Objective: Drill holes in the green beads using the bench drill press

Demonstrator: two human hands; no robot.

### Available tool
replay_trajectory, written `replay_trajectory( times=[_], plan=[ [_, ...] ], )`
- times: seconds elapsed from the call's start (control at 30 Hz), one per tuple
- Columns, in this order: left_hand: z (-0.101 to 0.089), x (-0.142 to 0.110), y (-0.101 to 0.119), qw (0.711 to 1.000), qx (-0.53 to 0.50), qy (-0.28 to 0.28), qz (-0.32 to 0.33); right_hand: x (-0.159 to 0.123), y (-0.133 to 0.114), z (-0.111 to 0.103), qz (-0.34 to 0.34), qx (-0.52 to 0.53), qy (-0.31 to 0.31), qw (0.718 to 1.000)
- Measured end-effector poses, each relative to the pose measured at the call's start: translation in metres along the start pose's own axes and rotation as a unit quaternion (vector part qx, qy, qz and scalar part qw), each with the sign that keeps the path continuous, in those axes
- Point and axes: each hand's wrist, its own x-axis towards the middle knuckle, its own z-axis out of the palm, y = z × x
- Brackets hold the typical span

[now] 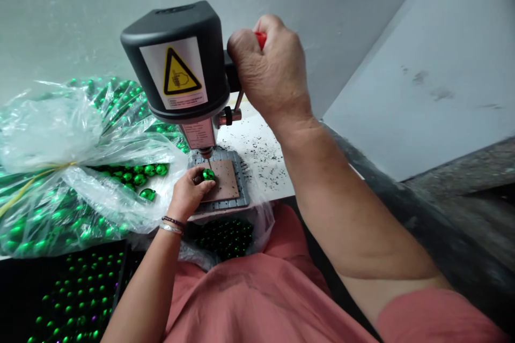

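A small bench drill press point(177, 64) with a black head and a yellow warning label stands in the middle. My right hand point(269, 72) is closed around its red-tipped lever point(261, 38) at the upper right of the head. My left hand point(189, 190) pinches a shiny green bead point(208, 174) on a brown board point(225, 179) that lies on the grey drill base point(241, 193). The bead sits right under the drill bit point(209, 159).
A clear plastic bag point(60, 171) full of green beads fills the left. More green beads lie in a bag on my lap point(225, 236) and in a dark tray point(72, 300) at the lower left. Dark drilling chips point(265, 155) dust the white tabletop. A grey wall stands behind.
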Motion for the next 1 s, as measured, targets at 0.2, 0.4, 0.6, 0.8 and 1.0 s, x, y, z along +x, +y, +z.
replay_trajectory(
  times=[0.2, 0.4, 0.6, 0.8, 1.0],
  plan=[
    [0.003, 0.004, 0.012, 0.995, 0.091, -0.002, 0.042, 0.002, 0.001, 0.002, 0.007, 0.037, 0.0, 0.999],
    [0.006, 0.007, 0.011, 0.997, 0.065, -0.019, 0.022, -0.003, 0.001, 0.0, 0.006, 0.049, -0.007, 0.999],
    [0.01, 0.007, 0.005, 0.996, 0.076, -0.008, 0.036, -0.038, 0.009, -0.006, -0.097, 0.09, 0.053, 0.99],
    [0.011, 0.008, 0.004, 0.995, 0.076, -0.006, 0.065, -0.083, 0.018, -0.008, -0.118, 0.037, 0.125, 0.984],
    [0.011, 0.007, 0.004, 0.994, 0.086, -0.005, 0.063, -0.105, 0.032, -0.002, -0.154, 0.009, 0.155, 0.976]
  ],
)
